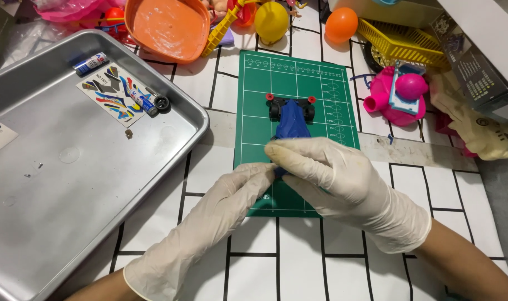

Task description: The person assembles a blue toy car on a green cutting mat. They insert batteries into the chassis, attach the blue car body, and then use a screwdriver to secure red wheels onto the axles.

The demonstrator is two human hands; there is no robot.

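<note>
The small blue toy racing car with black wheels and red front rollers (291, 116) sits on the green gridded cutting mat (254, 100) at the middle of the table (298, 267), nose toward the far edge; the right hand (335, 175), in a pale latex glove, is clamped over the car's rear end, and the left hand (237, 192) (gloved likewise) pinches the same end from beside it; judged from this, the body wants steady, even pressure so the wheels stay flat on the mat. Near the left edge a shallow steel tray (53, 223) holds a sticker sheet (110, 92), two small batteries (142, 102) and a loose black wheel (161, 103).
</note>
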